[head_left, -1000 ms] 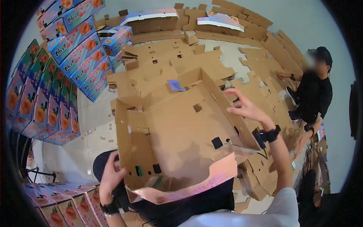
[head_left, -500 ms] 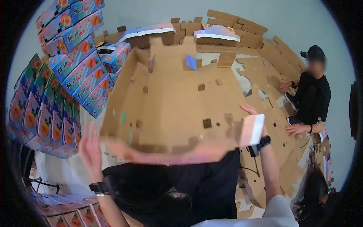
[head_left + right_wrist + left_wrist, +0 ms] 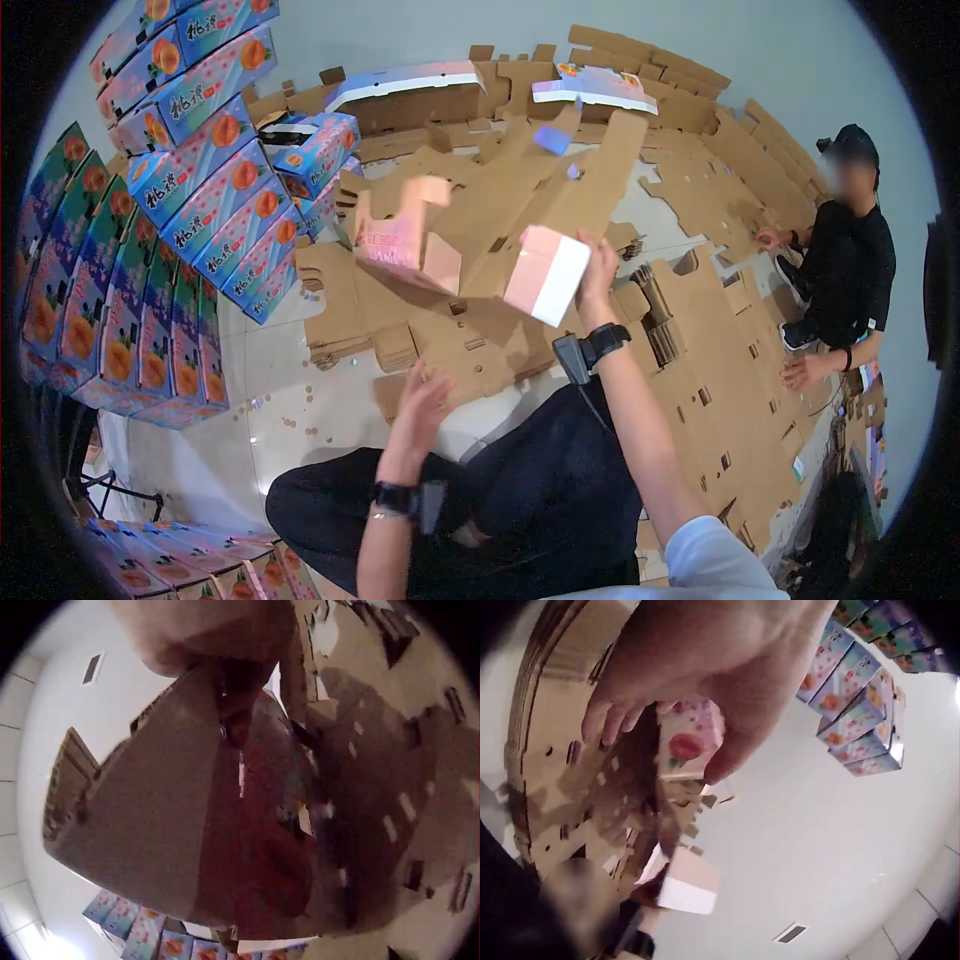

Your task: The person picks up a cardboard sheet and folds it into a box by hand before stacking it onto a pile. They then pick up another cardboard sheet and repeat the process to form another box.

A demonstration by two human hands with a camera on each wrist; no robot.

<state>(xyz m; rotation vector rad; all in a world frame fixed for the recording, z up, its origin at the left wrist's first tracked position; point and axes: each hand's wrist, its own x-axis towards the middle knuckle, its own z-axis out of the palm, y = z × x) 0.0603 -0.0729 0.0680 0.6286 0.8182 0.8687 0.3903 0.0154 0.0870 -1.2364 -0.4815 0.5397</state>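
Observation:
A partly folded cardboard box (image 3: 500, 205) hangs tilted over the floor, its brown side mostly up. Printed pink panels (image 3: 400, 245) and a pink-and-white flap (image 3: 545, 275) face me. At that flap's right edge, my right hand (image 3: 600, 272) grips the cardboard. In the right wrist view the box (image 3: 142, 825) spreads out below the hand, its underside in shadow. My left hand (image 3: 420, 405) is off the box, in front of its near left corner, fingers loosely spread and blurred. The left wrist view shows nothing held in that hand (image 3: 705, 667).
Flat cardboard blanks (image 3: 720, 390) cover the floor. Stacked blue and pink peach boxes (image 3: 215, 170) stand at the left, beside a row of green-topped ones (image 3: 120, 290). More boxes (image 3: 190, 560) lie at lower left. Another person (image 3: 850, 240) squats at the right.
The box has swung away from me and turned, its printed panels now at mid-view. My left hand has come off its left side and moved rightward; my right hand has moved inward with the box.

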